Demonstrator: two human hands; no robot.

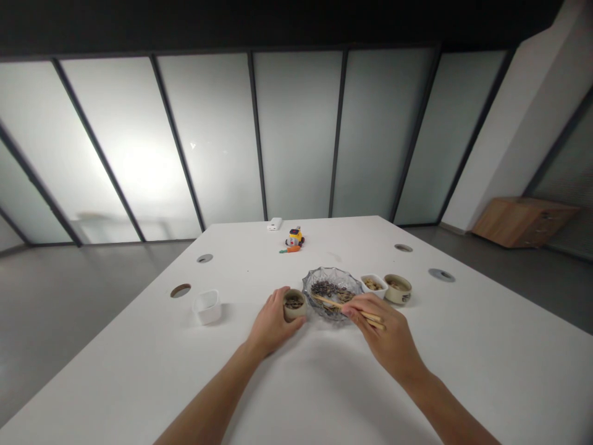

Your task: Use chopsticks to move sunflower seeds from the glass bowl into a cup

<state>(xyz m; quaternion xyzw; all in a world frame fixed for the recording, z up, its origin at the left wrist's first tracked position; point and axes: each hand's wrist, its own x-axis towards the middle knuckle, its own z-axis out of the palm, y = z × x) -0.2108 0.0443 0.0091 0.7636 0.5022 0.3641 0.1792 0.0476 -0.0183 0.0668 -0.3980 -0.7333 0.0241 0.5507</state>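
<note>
My left hand (274, 321) is wrapped round a small beige cup (295, 314) that stands upright on the table and has dark seeds inside. In my right hand (384, 330) is a pair of wooden chopsticks (373, 317), their tips reaching into a clear glass bowl (309, 290). Dark and brownish seeds (331, 289) lie in that bowl, just right of the cup. Whether the tips pinch a seed is too small to tell. Close behind my right hand are a white dish (381, 294) of tan pieces and a second beige cup (399, 295) with dark markings.
A white plastic container (207, 309) stands at the left of the white table (152, 371). Farther back are a yellow toy vehicle (295, 237), an orange carrot-like toy (293, 250) and a white box-like device (275, 224). Round holes, such as the left one (180, 290), pierce the tabletop.
</note>
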